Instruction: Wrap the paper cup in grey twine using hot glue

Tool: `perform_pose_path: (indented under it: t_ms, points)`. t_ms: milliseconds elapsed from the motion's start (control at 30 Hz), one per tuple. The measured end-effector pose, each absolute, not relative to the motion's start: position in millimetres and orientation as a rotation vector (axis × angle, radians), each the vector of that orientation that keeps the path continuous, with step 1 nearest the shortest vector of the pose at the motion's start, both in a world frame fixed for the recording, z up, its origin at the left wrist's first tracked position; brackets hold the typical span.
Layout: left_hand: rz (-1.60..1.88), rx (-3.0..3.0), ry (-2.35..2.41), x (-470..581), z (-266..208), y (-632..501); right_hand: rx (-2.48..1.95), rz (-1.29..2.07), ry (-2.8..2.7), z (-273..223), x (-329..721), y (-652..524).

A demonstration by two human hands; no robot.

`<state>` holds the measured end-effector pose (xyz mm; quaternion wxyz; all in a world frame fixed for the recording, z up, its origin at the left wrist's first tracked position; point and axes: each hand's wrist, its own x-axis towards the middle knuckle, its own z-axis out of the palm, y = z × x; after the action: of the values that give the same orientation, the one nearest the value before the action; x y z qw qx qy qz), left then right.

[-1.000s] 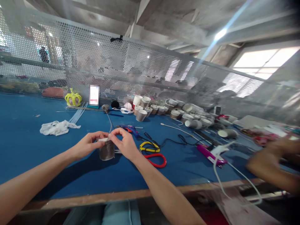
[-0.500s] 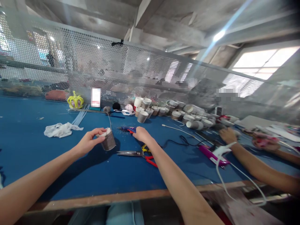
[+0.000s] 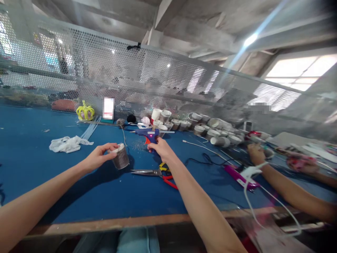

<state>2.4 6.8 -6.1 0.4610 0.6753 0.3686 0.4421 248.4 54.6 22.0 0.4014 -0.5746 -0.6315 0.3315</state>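
My left hand [image 3: 104, 154] grips a small cup [image 3: 121, 157] by its rim, thumb outside and fingers at the top. Grey-brown cord covers the cup's side, and a strand runs from it back to a ball of grey yarn [image 3: 120, 122]. In my right hand [image 3: 161, 148] is a blue glue gun [image 3: 147, 133] with an orange trigger and a small red light, held up with its nozzle pointing left. Below it, scissors [image 3: 155, 173] with red and yellow handles lie on the blue table [image 3: 105, 200]. Clear bits of glue dot the tabletop under the gun.
Several wrapped cups [image 3: 200, 130] crowd the back. A white cloth [image 3: 68, 144], a yellow crown-like piece [image 3: 85, 111] and a phone [image 3: 108, 108] are at left. On the right, a co-worker's hands [image 3: 256, 154] work near a purple power strip [image 3: 240, 178]. A perforated metal screen [image 3: 105, 63] stands behind.
My right hand has raised the glue gun off the tabletop, so its body and light now show. My left hand and the cup have stayed nearly in place.
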Motion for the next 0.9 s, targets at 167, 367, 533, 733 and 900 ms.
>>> perform_pose_path:
  t_ms: [167,367,533,733,900]
  points:
    - [1.205,1.493,0.924,6,-11,10,-1.215,1.112,-1.604,34,235,17]
    - [1.229,1.427,0.946,7,-13,11,-1.171,1.020,-1.797,30,223,-11]
    - [1.231,1.430,0.964,7,-13,10,-1.344,0.758,-1.913,25,218,-17]
    - [1.226,1.438,0.957,7,-11,8,-1.263,0.432,-2.036,17,213,-17]
    - [1.221,1.427,0.937,7,-10,7,-1.242,0.321,-2.080,16,210,-19]
